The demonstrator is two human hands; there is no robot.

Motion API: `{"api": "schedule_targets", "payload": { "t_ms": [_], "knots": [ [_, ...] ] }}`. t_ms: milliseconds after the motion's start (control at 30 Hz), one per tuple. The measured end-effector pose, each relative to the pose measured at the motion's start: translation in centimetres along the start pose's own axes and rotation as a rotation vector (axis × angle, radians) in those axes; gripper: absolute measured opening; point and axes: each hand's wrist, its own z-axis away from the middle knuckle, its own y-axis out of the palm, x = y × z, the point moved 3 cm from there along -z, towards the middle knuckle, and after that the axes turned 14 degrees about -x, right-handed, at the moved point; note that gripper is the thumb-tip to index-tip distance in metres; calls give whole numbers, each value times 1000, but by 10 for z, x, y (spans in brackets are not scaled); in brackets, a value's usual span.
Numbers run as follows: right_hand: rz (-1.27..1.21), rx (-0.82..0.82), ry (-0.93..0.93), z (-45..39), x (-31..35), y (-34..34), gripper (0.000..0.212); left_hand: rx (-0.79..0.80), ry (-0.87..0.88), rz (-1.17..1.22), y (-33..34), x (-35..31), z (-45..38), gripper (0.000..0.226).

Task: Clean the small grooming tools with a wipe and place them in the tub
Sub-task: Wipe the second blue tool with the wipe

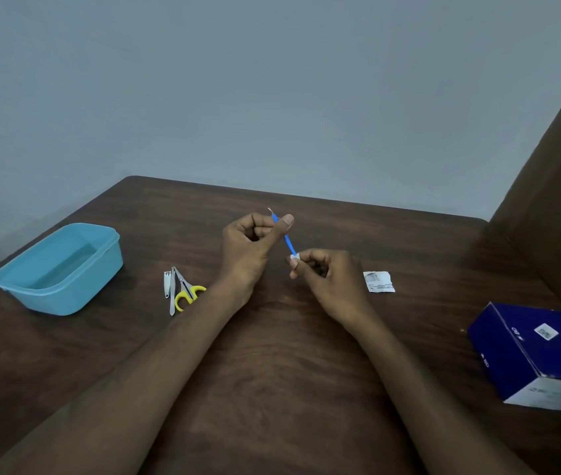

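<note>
1. Blue grooming pick (285, 238): slim blue handle with a thin hooked metal tip at its far end, held above the worktop (272, 354) centre, slanting from 11 o'clock to 5 o'clock.
2. Left hand (250, 250): fingers curled, thumb pressing the pick's upper shaft.
3. Right hand (328, 279): fingertips pinch a small white wipe (294, 257) round the pick's lower end.
4. Light blue tub (61, 267): at 9 o'clock, well apart from the hands.
5. Nail clipper (167, 284), metal file (172, 293), yellow-handled scissors (187, 290): lying together between tub and left forearm.
6. Torn sachet (378, 281): at 3 o'clock, near the right hand.
7. Dark blue box (536, 351): at 4 o'clock.
</note>
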Motion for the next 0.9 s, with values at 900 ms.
{"api": "schedule_targets", "payload": {
  "t_ms": [900],
  "knots": [
    [-104, -84, 46, -3, -8, -2, 15, -14, 18, -83, 3, -12, 4, 27]
  ]
}}
